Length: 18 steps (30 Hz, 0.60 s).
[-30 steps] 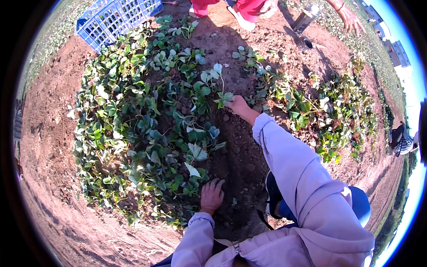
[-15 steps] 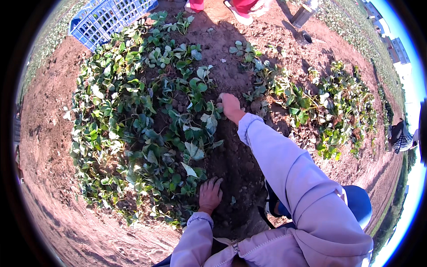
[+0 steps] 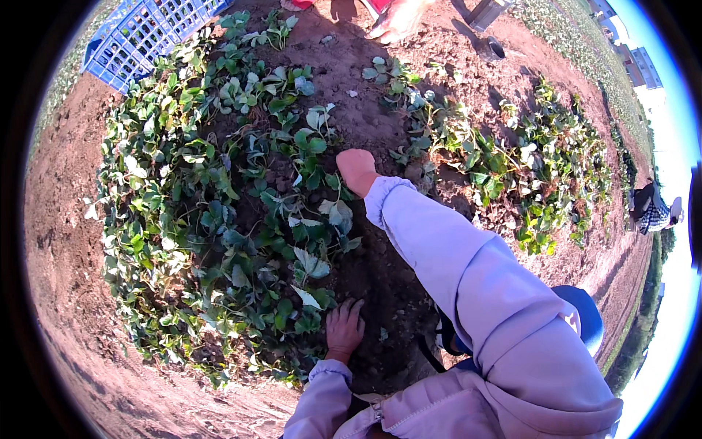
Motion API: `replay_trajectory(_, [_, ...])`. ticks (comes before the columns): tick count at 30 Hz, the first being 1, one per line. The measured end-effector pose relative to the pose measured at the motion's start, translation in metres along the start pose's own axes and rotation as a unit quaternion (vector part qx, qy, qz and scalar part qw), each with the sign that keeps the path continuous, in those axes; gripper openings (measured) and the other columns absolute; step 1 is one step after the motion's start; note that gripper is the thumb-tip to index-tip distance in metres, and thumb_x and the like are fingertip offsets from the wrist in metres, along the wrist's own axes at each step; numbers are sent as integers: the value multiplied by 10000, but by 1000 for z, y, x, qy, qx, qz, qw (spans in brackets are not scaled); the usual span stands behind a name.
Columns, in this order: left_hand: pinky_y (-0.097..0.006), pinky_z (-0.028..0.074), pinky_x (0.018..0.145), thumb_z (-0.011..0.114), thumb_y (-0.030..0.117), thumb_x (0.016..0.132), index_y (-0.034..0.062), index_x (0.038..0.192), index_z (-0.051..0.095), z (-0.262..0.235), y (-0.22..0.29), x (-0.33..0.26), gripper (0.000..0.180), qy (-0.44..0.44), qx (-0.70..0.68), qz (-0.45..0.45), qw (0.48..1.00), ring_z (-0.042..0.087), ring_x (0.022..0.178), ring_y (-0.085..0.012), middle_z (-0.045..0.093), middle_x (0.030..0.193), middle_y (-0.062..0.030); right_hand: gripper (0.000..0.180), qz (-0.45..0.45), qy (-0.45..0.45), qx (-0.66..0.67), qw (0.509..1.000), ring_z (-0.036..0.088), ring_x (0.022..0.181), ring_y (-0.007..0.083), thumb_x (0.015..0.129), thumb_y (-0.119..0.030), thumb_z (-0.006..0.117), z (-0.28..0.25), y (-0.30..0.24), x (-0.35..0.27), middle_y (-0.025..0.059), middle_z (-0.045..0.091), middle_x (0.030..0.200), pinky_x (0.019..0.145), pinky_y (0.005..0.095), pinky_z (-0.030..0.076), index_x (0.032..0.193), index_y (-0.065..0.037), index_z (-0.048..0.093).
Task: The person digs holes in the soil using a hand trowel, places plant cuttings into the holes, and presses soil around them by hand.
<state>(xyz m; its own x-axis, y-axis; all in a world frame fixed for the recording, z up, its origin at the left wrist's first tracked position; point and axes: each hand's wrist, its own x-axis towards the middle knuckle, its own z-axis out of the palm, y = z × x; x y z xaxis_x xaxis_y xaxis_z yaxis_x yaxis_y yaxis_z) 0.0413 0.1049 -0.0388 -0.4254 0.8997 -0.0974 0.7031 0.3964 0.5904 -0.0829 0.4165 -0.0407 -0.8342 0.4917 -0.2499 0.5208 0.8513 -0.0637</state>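
My left hand [image 3: 344, 329] rests on the dark soil at the lower edge of the leafy plants [image 3: 248, 212], its fingers stretched out and slightly apart with nothing in them. Farther out, my right hand [image 3: 356, 170] is closed, back upward, at the right border of the same low green plants. Its fingers curl underneath, and whatever they hold, if anything, is hidden. Leaves [image 3: 338, 214] lie just below and left of that fist. Bare shaded soil [image 3: 391, 271] runs between the plants and my right sleeve.
A blue plastic crate [image 3: 150, 40] stands at the far left. Another leafy patch [image 3: 504, 161] grows to the right. At the top are another person's red-clad legs [image 3: 376, 6], a container [image 3: 486, 13] and a dark round object [image 3: 496, 49]. Someone else [image 3: 654, 212] is at the far right.
My right hand has shifted slightly left relative to the plants and is more tightly turned in. The left hand stays in place on the soil. The whole view has shifted a little.
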Motion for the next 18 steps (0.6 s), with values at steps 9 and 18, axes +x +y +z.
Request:
replay_trajectory(9, [-376,369,767,532,155,657,138,1084,473,-5,0,3,431,-5,5,2,1000,463,904,-255,469,1050,-69,88,-37,33,33,998,573,691,310,628,-96,523,12,13,10,151,579,679,604,396,455,658,-45,588])
replay_trajectory(18, [-373,368,774,532,150,655,138,1066,488,-4,0,3,413,12,6,4,1000,467,907,-255,478,1034,-69,93,-86,59,62,993,564,689,325,640,-112,512,10,19,3,157,565,667,597,413,444,657,-33,558])
